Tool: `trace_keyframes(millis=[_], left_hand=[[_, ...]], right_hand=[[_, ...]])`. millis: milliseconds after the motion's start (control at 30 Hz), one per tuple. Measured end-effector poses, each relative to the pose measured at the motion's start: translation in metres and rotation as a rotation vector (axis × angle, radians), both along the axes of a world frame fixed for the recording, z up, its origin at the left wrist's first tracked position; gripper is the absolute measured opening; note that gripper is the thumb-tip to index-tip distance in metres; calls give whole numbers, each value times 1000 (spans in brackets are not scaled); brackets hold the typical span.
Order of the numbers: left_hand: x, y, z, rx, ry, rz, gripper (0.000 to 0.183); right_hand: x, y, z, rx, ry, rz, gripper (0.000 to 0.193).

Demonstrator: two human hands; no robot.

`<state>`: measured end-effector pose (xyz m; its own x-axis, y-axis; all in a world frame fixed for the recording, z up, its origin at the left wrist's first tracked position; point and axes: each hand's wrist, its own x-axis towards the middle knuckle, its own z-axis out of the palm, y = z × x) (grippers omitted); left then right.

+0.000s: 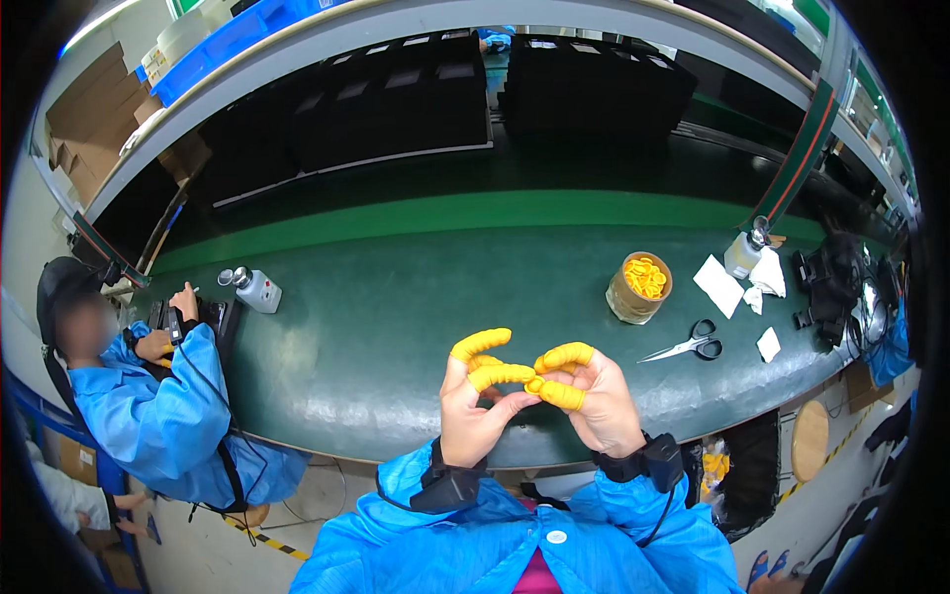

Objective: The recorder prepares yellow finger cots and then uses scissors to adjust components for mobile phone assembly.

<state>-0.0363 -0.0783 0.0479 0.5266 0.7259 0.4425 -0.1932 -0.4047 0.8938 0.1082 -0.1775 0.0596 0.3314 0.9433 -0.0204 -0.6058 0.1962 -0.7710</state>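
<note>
- Rolled yellow cot (pixel 535 384): one; was held over the green desk (pixel 396 287), toward its six o'clock edge, where both hands' fingertips met.
- Handling notes, by my judgement: looked thin and stretchy; called for a light pinch on the rolled rim, squared to the fingertip, then even rolling all round, with nails kept clear against tearing.
- Left hand (pixel 470 421): bare thumb and one yellow-covered finger (pixel 502 376) appeared closed on the cot; a second covered finger arched above; wrist lay at seven o'clock.
- Right hand (pixel 606 401): two yellow-covered digits pointed between nine and ten o'clock, the lower meeting the cot; whether they gripped it, I could not tell from where I stood; wrist lay at five o'clock.
- Spares: brown tub (pixel 630 306) of yellow rings (pixel 645 277), stood at one o'clock from the right hand.
- Scissors (pixel 683 347): one pair, lay at two o'clock, untouched.
</note>
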Motion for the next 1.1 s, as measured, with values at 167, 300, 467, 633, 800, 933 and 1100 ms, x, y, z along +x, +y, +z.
trace_keyframes(millis=[167, 300, 467, 633, 800, 933, 1100], left_hand=[[1, 0, 7, 218, 66, 108, 33], [6, 5, 8, 433, 69, 129, 37], [7, 20, 15, 439, 123, -81, 36], [4, 47, 12, -105, -3, -571, 56], [5, 25, -7, -478, -215, -437, 40], [14, -2, -22, -625, -95, -472, 44], [9, 13, -6, -678, -174, -519, 54]], right_hand=[[-8, -1, 8, -44, -255, -99, 38], [-10, 0, 11, -12, -265, -1, 42], [-6, -1, -1, 70, -109, 191, 57], [1, -6, 18, 275, 353, 355, 82], [5, -13, 1, 439, 329, 419, 75], [-1, -8, -3, 501, 268, 467, 79], [-2, -12, 4, 500, 220, 432, 83]])
